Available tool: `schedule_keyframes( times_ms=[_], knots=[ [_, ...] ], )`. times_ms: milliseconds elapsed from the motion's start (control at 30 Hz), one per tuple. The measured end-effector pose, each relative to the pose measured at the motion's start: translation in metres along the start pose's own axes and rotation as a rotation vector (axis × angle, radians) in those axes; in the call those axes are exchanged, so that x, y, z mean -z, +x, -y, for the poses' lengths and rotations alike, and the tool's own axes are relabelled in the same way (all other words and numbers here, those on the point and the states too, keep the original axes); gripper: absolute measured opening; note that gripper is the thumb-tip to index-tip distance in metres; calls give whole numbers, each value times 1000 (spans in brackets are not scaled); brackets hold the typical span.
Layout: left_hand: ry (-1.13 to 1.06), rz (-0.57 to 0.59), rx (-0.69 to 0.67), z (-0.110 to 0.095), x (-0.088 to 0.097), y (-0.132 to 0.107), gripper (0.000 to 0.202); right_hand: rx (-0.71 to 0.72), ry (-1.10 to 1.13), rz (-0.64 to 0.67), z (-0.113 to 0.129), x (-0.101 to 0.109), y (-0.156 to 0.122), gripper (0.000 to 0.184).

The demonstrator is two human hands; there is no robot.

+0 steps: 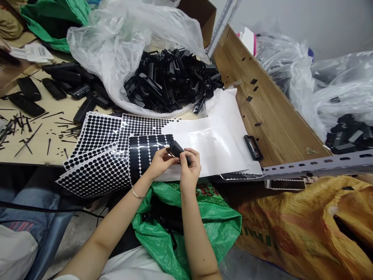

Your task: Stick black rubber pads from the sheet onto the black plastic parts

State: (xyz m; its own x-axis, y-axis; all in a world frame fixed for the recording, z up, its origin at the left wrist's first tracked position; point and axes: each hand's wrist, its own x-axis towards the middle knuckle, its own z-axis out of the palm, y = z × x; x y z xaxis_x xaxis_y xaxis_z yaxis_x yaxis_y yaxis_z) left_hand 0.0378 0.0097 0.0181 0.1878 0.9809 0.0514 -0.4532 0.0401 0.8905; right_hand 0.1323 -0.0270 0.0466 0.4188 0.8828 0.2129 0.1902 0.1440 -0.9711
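Note:
Both my hands meet over the sticker sheets at the table's front edge. My right hand [190, 167] is closed round a small black plastic part [177, 149], thumb on its near side. My left hand [161, 162] pinches at the part's left end; whether a small sticker is in those fingertips I cannot make out. Just left of the hands lies a sheet of black rounded strips [140, 153]. Beneath it spread white sheets with rows of black round stickers [100, 171]. Bare white backing paper [208, 144] extends to the right.
A heap of black plastic parts [171, 77] spills from a clear plastic bag [116, 46]. Black casings [29, 89] and thin black sticks [26, 124] lie at left. A wooden board [271, 93] borders the right. A green sack [221, 221] sits below my arms, a yellow sack [291, 217] beside it.

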Motion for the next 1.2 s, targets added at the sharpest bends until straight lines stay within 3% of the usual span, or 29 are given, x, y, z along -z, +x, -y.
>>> schedule_keyframes(
  times_ms=[933, 1200],
  knots=[
    [19, 76, -9, 8, 3, 1, 33, 90, -89, 31, 5, 5, 3, 10],
    [15, 49, 19, 6, 3, 0, 31, 99, -141, 24, 7, 5, 2, 11]
  ],
)
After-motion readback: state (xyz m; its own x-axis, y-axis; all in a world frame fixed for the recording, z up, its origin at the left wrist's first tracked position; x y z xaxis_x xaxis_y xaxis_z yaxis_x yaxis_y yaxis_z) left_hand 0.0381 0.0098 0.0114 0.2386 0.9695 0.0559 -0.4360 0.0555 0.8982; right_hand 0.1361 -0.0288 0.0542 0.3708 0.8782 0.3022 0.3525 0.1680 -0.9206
